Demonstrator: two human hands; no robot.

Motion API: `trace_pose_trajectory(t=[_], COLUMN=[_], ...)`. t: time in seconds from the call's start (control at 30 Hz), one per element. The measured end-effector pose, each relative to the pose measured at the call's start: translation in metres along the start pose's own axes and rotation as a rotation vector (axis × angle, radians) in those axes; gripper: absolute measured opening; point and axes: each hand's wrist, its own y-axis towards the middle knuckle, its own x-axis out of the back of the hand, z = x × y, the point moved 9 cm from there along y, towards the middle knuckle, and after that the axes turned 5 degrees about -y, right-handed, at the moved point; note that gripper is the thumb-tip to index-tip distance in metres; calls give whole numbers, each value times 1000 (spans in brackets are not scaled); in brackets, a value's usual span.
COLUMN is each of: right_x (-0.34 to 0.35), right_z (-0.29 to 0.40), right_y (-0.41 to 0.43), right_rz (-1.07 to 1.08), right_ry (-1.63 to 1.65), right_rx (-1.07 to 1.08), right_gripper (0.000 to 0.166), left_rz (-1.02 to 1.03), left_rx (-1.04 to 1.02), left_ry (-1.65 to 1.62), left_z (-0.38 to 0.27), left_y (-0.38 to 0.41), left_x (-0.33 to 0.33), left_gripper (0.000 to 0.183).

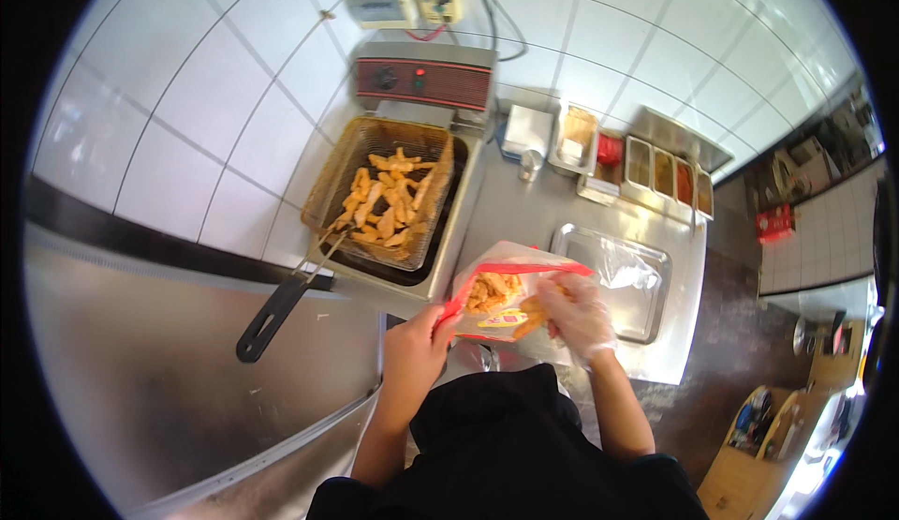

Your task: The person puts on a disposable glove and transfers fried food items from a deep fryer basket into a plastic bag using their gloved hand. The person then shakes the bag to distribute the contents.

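My left hand, ungloved, grips the red-edged rim of a clear plastic bag and keeps its mouth open. Breaded chicken pieces lie inside the bag. My right hand wears a clear disposable glove and is closed around several long breaded pieces at the bag's right side. Left of the bag, a wire fryer basket full of breaded strips rests on the deep fryer, its black handle pointing towards the lower left.
A metal tray with clear plastic film lies right of the bag on the steel counter. Behind are seasoning containers, a container with wooden sticks and a metal shaker. The fryer's control panel shows a lit red lamp.
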Motion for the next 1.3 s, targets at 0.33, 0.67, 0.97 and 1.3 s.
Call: trace_pose_trajectory(t=[0.33, 0.67, 0.97, 1.3], right_x=[-39, -202, -150, -90], right_z=[174, 160, 220, 70], right_y=[26, 169, 93, -9], right_rz=[135, 362, -39, 309], right_ry=[-245, -696, -851, -1077], right_rx=[407, 294, 868, 544], right_gripper=[22, 36, 25, 14], left_rz=[56, 118, -34, -106], left_rx=[-23, -45, -25, 41], left_ry=[-34, -157, -180, -150], left_z=[17, 15, 25, 20], left_y=[-19, -31, -20, 9], left_x=[-11, -14, -2, 7], left_gripper=[17, 13, 12, 9])
